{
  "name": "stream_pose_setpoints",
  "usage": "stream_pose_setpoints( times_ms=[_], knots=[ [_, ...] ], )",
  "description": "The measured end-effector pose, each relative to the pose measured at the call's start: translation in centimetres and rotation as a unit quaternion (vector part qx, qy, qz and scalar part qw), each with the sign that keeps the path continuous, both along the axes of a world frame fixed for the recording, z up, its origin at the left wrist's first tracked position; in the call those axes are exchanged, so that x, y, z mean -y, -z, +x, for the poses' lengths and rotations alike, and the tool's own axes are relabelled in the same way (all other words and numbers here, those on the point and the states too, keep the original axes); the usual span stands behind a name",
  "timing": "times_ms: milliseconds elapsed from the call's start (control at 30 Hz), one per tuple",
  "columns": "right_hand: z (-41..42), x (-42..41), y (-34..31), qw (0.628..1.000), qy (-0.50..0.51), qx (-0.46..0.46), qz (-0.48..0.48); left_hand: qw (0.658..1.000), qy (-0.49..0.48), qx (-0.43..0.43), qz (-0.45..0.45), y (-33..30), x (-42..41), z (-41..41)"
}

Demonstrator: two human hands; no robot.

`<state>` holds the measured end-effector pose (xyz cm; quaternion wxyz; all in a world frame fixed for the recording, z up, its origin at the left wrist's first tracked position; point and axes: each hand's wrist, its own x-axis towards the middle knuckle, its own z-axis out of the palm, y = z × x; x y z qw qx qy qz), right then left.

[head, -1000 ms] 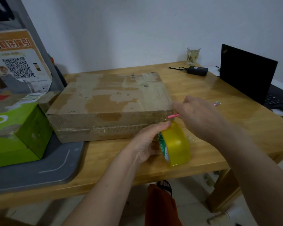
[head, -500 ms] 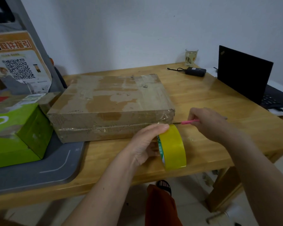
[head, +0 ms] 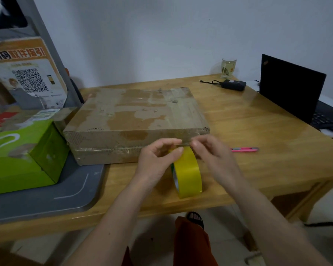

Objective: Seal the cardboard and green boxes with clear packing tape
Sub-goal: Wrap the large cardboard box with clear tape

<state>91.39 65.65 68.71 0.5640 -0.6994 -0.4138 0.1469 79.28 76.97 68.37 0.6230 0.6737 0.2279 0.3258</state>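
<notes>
Two hands at the yellow tape roll (head: 187,170)
Left hand (head: 158,160) and right hand (head: 212,153) pinch the tape near the cardboard box (head: 135,120), mid frame; pink knife (head: 244,149) lies free on the bench (head: 258,131).

head-worn view, angled down, close over table (head: 258,131)

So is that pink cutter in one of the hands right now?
No, the pink cutter lies on the wooden table to the right of both hands, which are at the tape roll.
</notes>
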Motion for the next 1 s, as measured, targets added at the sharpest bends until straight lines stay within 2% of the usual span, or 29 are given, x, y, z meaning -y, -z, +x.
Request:
stream_pose_setpoints(
  times_ms=[67,167,267,367,467,567,800,900,1000],
  knots=[
    [-1.7,-0.4,0.6,0.999,-0.019,-0.039,-0.007,0.999,-0.005,0.003,0.037,0.0,0.2,-0.2],
    [-2.3,-0.6,1.3,0.996,0.01,-0.09,0.018,0.996,-0.023,0.016,0.086,0.5,0.5,-0.3],
    [-2.6,-0.5,1.5,0.997,0.045,-0.065,0.011,0.983,-0.055,0.02,0.171,1.0,1.0,-0.2],
    [-3.4,-0.3,1.8,0.994,0.077,-0.072,0.002,0.964,-0.076,-0.015,0.253,0.6,1.0,-0.2],
    [-4.7,0.9,3.0,0.991,0.009,-0.131,-0.014,0.967,-0.072,-0.052,0.238,-0.2,0.8,-0.2],
    [-5.3,2.0,4.6,0.993,-0.015,-0.053,-0.104,0.978,-0.067,-0.07,0.187,-1.0,0.7,-0.1],
    [-2.2,6.0,1.3,0.995,-0.001,0.005,-0.095,0.975,-0.06,-0.091,0.196,-2.3,2.7,2.7],
    [1.3,7.6,-0.2,0.981,0.081,0.152,-0.085,0.963,-0.041,-0.112,0.243,-3.7,5.1,6.3],
    [5.5,7.7,-1.7,0.939,0.172,0.284,-0.088,0.955,0.037,-0.152,0.251,-4.9,8.0,10.6]
  ],
)
